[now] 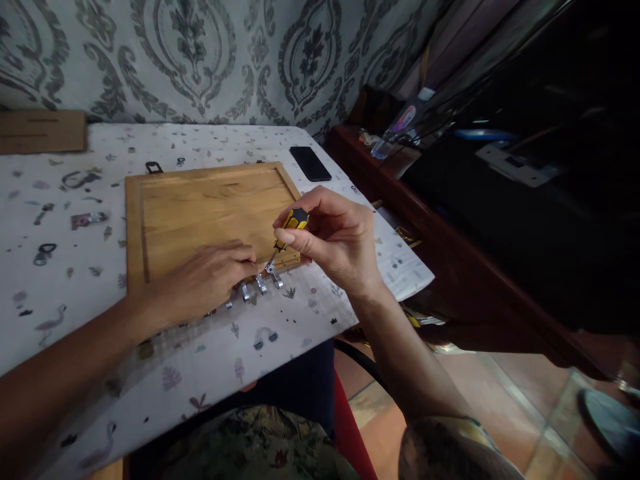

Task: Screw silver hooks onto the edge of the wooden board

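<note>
My right hand (340, 240) pinches a small screwdriver (294, 227) by its stubby yellow and black handle. Its thin shaft points down and left, with the tip at a silver metal hook (270, 268) on the near edge of a framed wooden board (215, 207). My left hand (210, 277) rests over that same edge, fingers closed and index fingertip beside the screwdriver tip; whatever it pinches is hidden. Several silver hooks (261, 285) stick out in a row along the near edge. The board lies flat on the table.
A patterned white cloth (200, 360) covers the table. Behind the board's right corner lies a black phone (311, 163). A metal part (89, 220) is at the left, and brown cardboard (43, 131) at the far left. A dark red cabinet with a plastic bottle (400, 127) stands on the right.
</note>
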A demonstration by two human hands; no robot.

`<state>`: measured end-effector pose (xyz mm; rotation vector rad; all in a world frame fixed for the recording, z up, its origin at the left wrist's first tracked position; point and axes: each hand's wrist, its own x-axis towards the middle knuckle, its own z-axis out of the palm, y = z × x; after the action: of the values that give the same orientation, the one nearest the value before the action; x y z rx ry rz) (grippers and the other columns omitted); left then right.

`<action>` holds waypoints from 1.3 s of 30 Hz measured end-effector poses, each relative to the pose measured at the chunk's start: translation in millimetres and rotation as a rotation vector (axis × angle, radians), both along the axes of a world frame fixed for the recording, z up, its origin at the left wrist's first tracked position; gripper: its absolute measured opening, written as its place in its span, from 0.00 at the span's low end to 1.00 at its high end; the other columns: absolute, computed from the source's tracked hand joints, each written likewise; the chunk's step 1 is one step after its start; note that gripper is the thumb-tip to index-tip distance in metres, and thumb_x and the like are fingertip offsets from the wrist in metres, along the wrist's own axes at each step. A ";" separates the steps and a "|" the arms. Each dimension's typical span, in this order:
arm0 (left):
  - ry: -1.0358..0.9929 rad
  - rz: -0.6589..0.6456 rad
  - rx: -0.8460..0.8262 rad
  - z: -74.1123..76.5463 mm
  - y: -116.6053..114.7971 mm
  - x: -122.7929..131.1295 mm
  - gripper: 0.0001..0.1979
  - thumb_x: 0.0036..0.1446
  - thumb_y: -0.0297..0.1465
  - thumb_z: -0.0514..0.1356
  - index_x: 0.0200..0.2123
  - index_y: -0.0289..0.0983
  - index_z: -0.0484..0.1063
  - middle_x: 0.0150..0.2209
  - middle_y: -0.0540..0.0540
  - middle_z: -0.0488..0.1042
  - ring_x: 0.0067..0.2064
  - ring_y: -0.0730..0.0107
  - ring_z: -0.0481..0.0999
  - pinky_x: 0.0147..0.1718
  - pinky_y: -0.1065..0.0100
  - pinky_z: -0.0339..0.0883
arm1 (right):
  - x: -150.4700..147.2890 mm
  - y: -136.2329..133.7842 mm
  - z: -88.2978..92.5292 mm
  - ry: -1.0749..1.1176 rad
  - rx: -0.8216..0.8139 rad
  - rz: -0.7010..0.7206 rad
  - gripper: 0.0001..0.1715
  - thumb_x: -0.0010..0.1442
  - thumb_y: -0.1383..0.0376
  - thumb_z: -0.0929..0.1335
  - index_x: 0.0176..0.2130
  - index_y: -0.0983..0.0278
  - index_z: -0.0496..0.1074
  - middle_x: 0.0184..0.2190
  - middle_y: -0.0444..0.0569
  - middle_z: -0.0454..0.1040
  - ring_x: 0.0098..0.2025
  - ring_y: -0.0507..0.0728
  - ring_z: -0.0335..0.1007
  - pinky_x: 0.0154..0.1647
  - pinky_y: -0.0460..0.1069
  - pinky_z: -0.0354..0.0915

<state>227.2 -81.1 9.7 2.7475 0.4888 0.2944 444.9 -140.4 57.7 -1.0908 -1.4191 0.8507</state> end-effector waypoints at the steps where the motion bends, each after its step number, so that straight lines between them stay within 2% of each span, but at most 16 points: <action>1: 0.002 -0.001 0.003 -0.2 -0.1 -0.1 0.23 0.67 0.18 0.50 0.55 0.39 0.79 0.49 0.44 0.81 0.49 0.58 0.80 0.48 0.59 0.72 | -0.8 -0.5 -1.3 -0.012 -0.005 -0.015 0.23 0.51 0.45 0.82 0.31 0.54 0.75 0.30 0.43 0.77 0.24 0.53 0.62 0.19 0.51 0.61; 4: -0.012 0.002 0.000 0.8 -0.7 0.1 0.23 0.66 0.17 0.51 0.55 0.39 0.79 0.49 0.45 0.80 0.51 0.59 0.79 0.48 0.61 0.71 | -1.2 -4.5 -1.1 -0.036 0.030 -0.078 0.22 0.52 0.42 0.81 0.33 0.52 0.76 0.32 0.45 0.79 0.27 0.56 0.65 0.22 0.53 0.63; 6: -0.009 -0.002 -0.007 3.1 -1.1 0.2 0.22 0.66 0.17 0.52 0.54 0.39 0.79 0.48 0.45 0.80 0.49 0.61 0.79 0.46 0.63 0.70 | 0.4 -9.7 2.8 -0.013 0.102 -0.171 0.20 0.55 0.43 0.80 0.35 0.51 0.77 0.34 0.47 0.79 0.29 0.58 0.68 0.25 0.55 0.66; 8: 0.012 -0.012 -0.007 5.8 -1.2 0.2 0.22 0.66 0.16 0.51 0.52 0.39 0.80 0.46 0.46 0.80 0.46 0.63 0.78 0.43 0.65 0.69 | 3.7 -16.3 7.8 0.036 0.177 -0.279 0.17 0.59 0.44 0.78 0.35 0.50 0.76 0.33 0.48 0.78 0.32 0.61 0.71 0.28 0.57 0.68; 10: 0.030 -0.015 -0.003 7.8 -0.9 -0.1 0.22 0.66 0.15 0.51 0.51 0.38 0.80 0.46 0.46 0.79 0.45 0.64 0.78 0.41 0.66 0.67 | 8.1 -23.3 9.8 0.057 0.189 -0.318 0.17 0.62 0.45 0.76 0.33 0.51 0.75 0.30 0.48 0.76 0.32 0.62 0.71 0.30 0.57 0.69; 12: 0.038 -0.020 -0.002 8.4 -0.4 -0.5 0.21 0.67 0.16 0.51 0.51 0.37 0.80 0.45 0.45 0.79 0.45 0.63 0.77 0.41 0.65 0.67 | 12.2 -29.4 5.1 0.043 0.096 -0.243 0.19 0.66 0.45 0.73 0.32 0.53 0.73 0.27 0.47 0.76 0.29 0.58 0.69 0.30 0.55 0.68; 15: 0.039 -0.033 0.013 7.2 -0.3 -0.6 0.21 0.67 0.16 0.52 0.54 0.36 0.79 0.46 0.43 0.79 0.46 0.60 0.78 0.41 0.64 0.67 | 16.0 -35.2 -14.0 0.100 -0.150 -0.023 0.23 0.70 0.42 0.69 0.33 0.56 0.68 0.23 0.41 0.74 0.22 0.54 0.67 0.25 0.52 0.66; 17: 0.024 -0.025 0.030 6.0 -0.9 -0.2 0.24 0.63 0.15 0.52 0.54 0.36 0.79 0.47 0.43 0.80 0.47 0.59 0.78 0.41 0.63 0.68 | 17.6 -37.0 -27.6 0.099 -0.249 0.014 0.24 0.70 0.42 0.69 0.34 0.57 0.68 0.23 0.40 0.73 0.22 0.53 0.68 0.26 0.51 0.66; 19: 0.009 -0.009 0.041 4.9 -1.6 0.3 0.24 0.63 0.14 0.52 0.53 0.37 0.79 0.46 0.44 0.80 0.46 0.60 0.78 0.41 0.64 0.68 | 19.3 -37.6 -35.2 -0.004 -0.195 -0.060 0.25 0.69 0.42 0.69 0.32 0.59 0.71 0.25 0.42 0.73 0.27 0.53 0.70 0.31 0.50 0.66; 21: 0.005 -0.001 0.048 4.0 -1.8 0.3 0.24 0.65 0.15 0.51 0.53 0.38 0.80 0.45 0.45 0.80 0.45 0.61 0.78 0.41 0.64 0.68 | 20.6 -37.7 -34.7 -0.117 -0.084 -0.162 0.27 0.69 0.42 0.69 0.33 0.60 0.75 0.28 0.43 0.72 0.31 0.53 0.68 0.33 0.50 0.66; 25: 0.015 -0.022 0.015 2.7 0.0 -1.6 0.21 0.69 0.18 0.50 0.53 0.37 0.79 0.46 0.43 0.79 0.47 0.61 0.78 0.42 0.64 0.68 | 16.4 -37.1 -21.1 -0.128 0.100 -0.314 0.24 0.71 0.43 0.68 0.39 0.59 0.76 0.30 0.41 0.72 0.25 0.49 0.61 0.25 0.47 0.61; 30: -0.015 -0.045 -0.017 2.3 2.3 -2.4 0.19 0.70 0.19 0.50 0.50 0.37 0.79 0.46 0.44 0.79 0.46 0.61 0.78 0.41 0.64 0.68 | 3.7 -29.9 -18.3 -0.118 0.381 -0.478 0.19 0.73 0.48 0.68 0.38 0.59 0.74 0.32 0.41 0.74 0.23 0.48 0.68 0.23 0.46 0.68; 34: 0.001 -0.035 -0.003 -0.2 2.4 -1.2 0.20 0.72 0.20 0.47 0.44 0.37 0.79 0.45 0.43 0.79 0.45 0.61 0.78 0.42 0.62 0.70 | -0.2 -22.3 -26.1 -0.120 0.429 -0.509 0.19 0.72 0.47 0.68 0.38 0.58 0.73 0.31 0.41 0.75 0.22 0.48 0.69 0.21 0.46 0.69; 39: -0.036 -0.001 -0.037 -4.2 1.9 -0.1 0.17 0.73 0.25 0.50 0.48 0.41 0.80 0.42 0.45 0.78 0.45 0.63 0.77 0.43 0.64 0.71 | -1.7 -17.5 -29.7 -0.161 0.397 -0.507 0.21 0.73 0.45 0.67 0.39 0.57 0.71 0.31 0.41 0.75 0.22 0.49 0.69 0.22 0.46 0.69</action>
<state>227.2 -79.3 5.5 2.7019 0.4786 0.3308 443.2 -158.0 28.0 -1.1500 -1.2834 0.1135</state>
